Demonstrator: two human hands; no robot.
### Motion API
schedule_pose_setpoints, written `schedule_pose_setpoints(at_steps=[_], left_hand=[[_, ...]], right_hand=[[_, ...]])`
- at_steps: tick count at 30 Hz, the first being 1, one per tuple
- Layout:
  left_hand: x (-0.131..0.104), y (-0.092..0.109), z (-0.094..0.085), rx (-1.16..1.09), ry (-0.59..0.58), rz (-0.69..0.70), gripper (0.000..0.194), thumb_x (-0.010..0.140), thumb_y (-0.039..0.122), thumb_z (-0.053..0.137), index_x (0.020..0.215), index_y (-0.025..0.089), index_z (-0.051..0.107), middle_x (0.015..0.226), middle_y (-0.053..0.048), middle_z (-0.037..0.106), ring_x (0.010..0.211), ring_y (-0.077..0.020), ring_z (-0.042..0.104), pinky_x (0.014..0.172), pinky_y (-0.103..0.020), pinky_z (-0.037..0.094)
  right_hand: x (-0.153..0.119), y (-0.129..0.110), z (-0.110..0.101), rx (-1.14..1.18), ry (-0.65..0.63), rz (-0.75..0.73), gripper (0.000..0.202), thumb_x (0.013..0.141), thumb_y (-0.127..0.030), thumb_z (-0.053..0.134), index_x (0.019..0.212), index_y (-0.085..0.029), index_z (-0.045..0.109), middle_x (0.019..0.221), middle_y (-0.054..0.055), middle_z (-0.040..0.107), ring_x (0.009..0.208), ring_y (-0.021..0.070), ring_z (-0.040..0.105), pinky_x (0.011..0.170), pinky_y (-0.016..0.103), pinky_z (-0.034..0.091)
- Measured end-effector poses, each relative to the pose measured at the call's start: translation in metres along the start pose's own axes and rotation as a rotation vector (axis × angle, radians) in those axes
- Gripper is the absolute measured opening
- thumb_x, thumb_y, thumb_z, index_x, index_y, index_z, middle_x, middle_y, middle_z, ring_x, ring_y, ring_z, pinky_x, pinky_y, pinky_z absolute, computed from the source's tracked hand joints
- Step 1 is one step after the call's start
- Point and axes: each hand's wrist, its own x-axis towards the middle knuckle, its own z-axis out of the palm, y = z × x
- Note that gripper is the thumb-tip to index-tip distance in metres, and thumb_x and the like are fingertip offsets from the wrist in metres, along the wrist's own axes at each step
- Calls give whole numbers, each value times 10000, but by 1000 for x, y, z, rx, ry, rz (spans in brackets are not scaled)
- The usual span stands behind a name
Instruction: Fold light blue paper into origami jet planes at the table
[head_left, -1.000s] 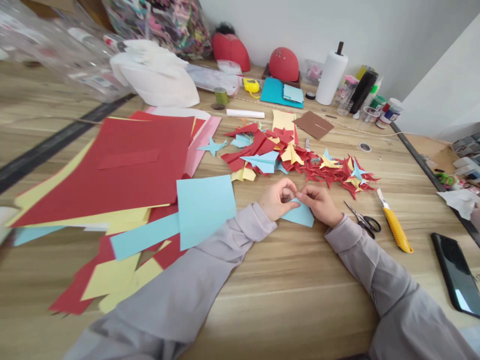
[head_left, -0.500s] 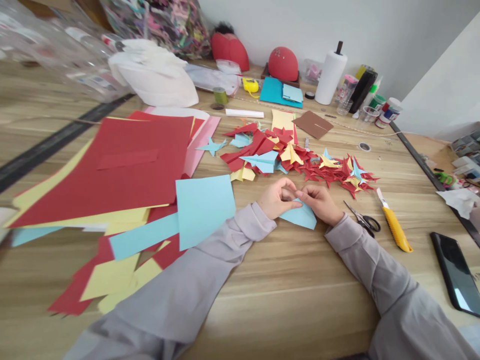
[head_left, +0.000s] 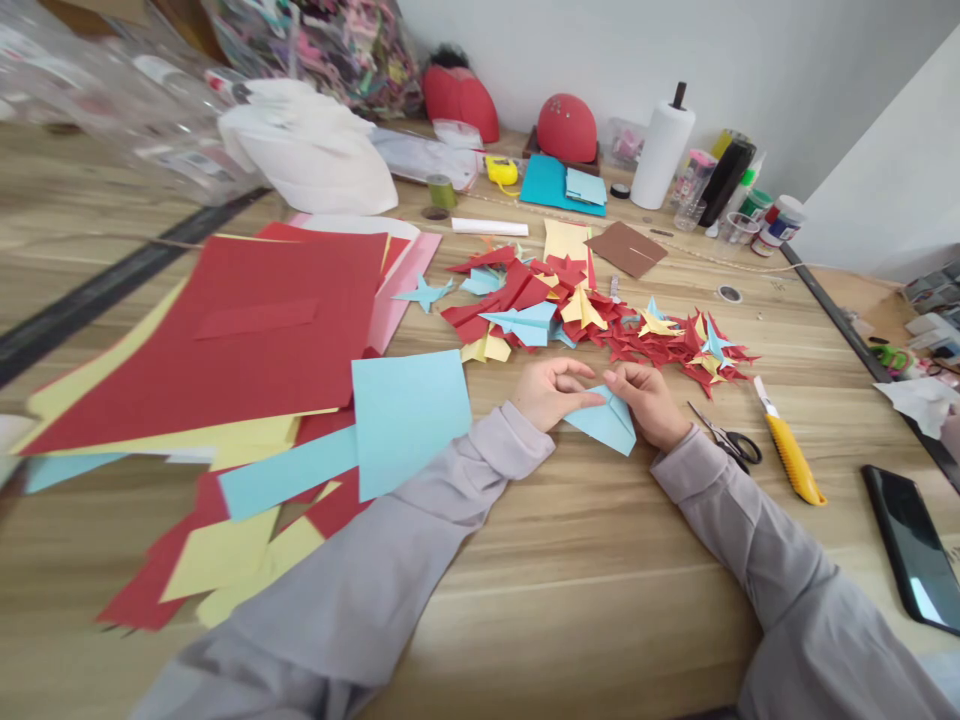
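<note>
A partly folded piece of light blue paper (head_left: pixel 609 424) is between my hands, a little in front of the heap of folded red, yellow and blue paper shapes (head_left: pixel 525 290). My left hand (head_left: pixel 553 392) pinches its left edge between thumb and fingers. On the right, my right hand (head_left: pixel 649 402) grips the upper right edge, thumb and fingers together. The wide lower part of the folded paper points toward me. A flat light blue sheet (head_left: pixel 411 420) lies left of my left hand, with a blue strip (head_left: pixel 292 472) beside it.
Large red sheets (head_left: pixel 292 330) cover the left of the wooden table. Scissors (head_left: pixel 726 438), a yellow cutter (head_left: pixel 793 456) and a black phone (head_left: pixel 912 545) lie to the right. A white roll (head_left: pixel 663 155) stands at the back near bottles.
The fingertips of my hands have moved slightly apart, and more of the folded blue paper's top shows. The paper has shifted slightly to the right.
</note>
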Motion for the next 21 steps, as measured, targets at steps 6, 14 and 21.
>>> schedule_pose_setpoints(at_steps=[6, 14, 21], left_hand=[[2, 1, -2, -125, -52, -31, 448, 524, 339, 808, 896, 119, 690, 706, -53, 716, 630, -161, 649, 620, -276, 519], [2, 4, -4, -225, -107, -97, 409, 571, 396, 786, 884, 142, 716, 756, -56, 721, 660, -170, 659, 600, -281, 541], [2, -1, -3, -181, -89, -14, 412, 482, 345, 836, 801, 126, 695, 736, -59, 717, 706, -178, 671, 711, -307, 530]], right_hand=[[1, -4, 0, 158, 66, 18, 443, 657, -470, 720, 529, -185, 407, 471, -81, 358, 422, 46, 264, 407, 207, 204], [2, -4, -3, 216, 84, 18, 423, 661, -425, 730, 521, -180, 414, 476, -77, 379, 422, 46, 283, 413, 203, 213], [-2, -4, -3, -99, -82, -63, 429, 719, -461, 670, 524, -178, 413, 503, -68, 343, 462, 55, 266, 432, 220, 186]])
